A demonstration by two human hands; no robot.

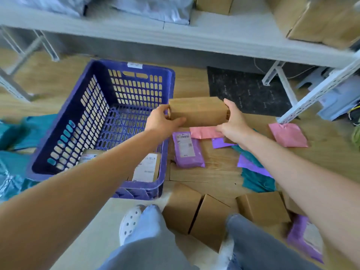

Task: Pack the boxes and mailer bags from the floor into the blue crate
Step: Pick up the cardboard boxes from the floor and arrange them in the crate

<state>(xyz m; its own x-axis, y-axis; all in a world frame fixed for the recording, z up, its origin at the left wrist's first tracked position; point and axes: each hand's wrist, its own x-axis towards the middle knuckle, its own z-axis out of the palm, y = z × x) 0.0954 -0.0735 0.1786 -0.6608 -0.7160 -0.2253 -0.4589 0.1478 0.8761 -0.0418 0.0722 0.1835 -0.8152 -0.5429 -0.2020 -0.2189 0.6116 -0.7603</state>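
You had left hand (163, 121) and right hand (233, 123) fingers wrapped round the cardboard box (196, 111) ends, level over the blue crate (109, 63) right rim, probably to seat it flat.

Nothing here can be read. The white sticker (134, 65) on the far rim of the blue crate (172, 82) is a blur. So are the printed labels on the purple mailer bag (184, 148), which lies on the floor (214, 172) beside the crate's right wall, and on the labelled box (146, 168) in the crate's near right corner (only dark smudged lines show).
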